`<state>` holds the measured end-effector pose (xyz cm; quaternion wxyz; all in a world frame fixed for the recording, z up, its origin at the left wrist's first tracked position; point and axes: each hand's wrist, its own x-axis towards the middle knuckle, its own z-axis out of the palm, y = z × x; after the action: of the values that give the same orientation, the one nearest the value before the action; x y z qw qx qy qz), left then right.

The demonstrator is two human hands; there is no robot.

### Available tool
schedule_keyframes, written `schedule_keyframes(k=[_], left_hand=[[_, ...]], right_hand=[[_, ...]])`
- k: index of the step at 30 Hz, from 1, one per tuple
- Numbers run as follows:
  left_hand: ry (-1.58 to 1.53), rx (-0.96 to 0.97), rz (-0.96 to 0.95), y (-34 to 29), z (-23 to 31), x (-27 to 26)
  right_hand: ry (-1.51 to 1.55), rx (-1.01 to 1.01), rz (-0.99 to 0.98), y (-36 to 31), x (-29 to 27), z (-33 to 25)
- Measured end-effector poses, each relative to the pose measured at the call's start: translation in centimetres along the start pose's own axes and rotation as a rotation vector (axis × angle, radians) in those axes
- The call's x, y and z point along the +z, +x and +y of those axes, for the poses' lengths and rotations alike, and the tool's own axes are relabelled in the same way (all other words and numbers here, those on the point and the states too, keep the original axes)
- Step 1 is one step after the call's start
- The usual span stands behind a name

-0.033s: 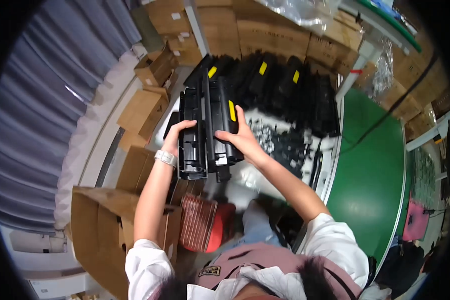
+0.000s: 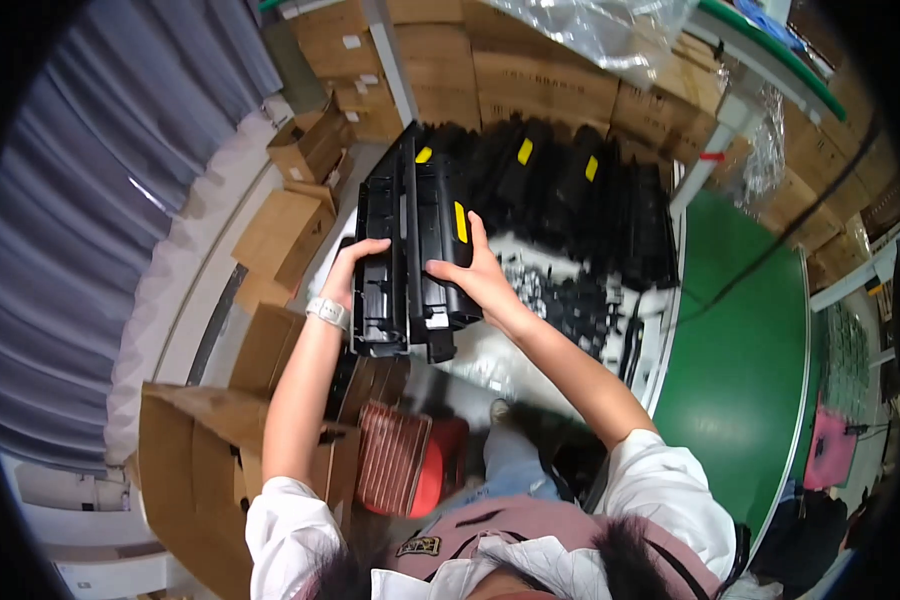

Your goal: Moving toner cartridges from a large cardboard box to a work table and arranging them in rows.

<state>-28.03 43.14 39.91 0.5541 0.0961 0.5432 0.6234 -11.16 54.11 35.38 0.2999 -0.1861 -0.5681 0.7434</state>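
Note:
Two long black plastic housings, shaped like toner cartridge shells, are held up side by side in front of me. My left hand (image 2: 346, 272) is closed around the outer side of the left housing (image 2: 378, 295), its thumb lying over the top. On the right housing (image 2: 440, 215), which has a yellow strip (image 2: 461, 222), my right hand (image 2: 482, 282) grips the right edge, thumb across the face. The two pieces lie close together with a dark gap between them; I cannot tell whether they are joined. My other fingers are hidden beneath.
Several similar black housings (image 2: 540, 190) with yellow strips stand in a row beyond my hands. Small black parts (image 2: 580, 310) lie on a white surface nearby. A green tabletop (image 2: 740, 370) is at right, an open cardboard box (image 2: 185, 450) at lower left, a red striped seat (image 2: 395, 460) below.
The view has shifted slightly. Both hands keep the same hold on the black housings, which have barely moved.

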Motion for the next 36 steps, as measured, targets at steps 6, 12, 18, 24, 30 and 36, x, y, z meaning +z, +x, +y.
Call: schedule_keyframes(k=[6, 12, 18, 24, 30, 36], left_hand=[[0.164, 0.02, -0.074, 15.5, 9.5, 0.0], [0.519, 0.052, -0.197, 32.1, 12.0, -1.6], [0.646, 0.192, -0.357, 41.2, 10.5, -2.4], [0.737, 0.253, -0.239, 40.2, 11.0, -1.3], [1.063, 0.419, -0.168, 39.0, 11.9, -2.4], [1.232, 0.453, -0.164, 39.1, 11.6, -1.2]], right_hand=[[-0.228, -0.069, 0.249, 16.6, -3.1, 3.0], [-0.645, -0.066, 0.315, 25.6, -4.8, 4.0], [-0.911, 0.158, 0.215, 28.6, -6.5, 6.6], [-0.883, 0.143, 0.132, 27.5, -8.2, 6.1], [-1.199, 0.016, 0.284, 23.7, -6.0, 1.8], [-1.22, -0.05, 0.235, 22.8, -7.2, 2.8]])
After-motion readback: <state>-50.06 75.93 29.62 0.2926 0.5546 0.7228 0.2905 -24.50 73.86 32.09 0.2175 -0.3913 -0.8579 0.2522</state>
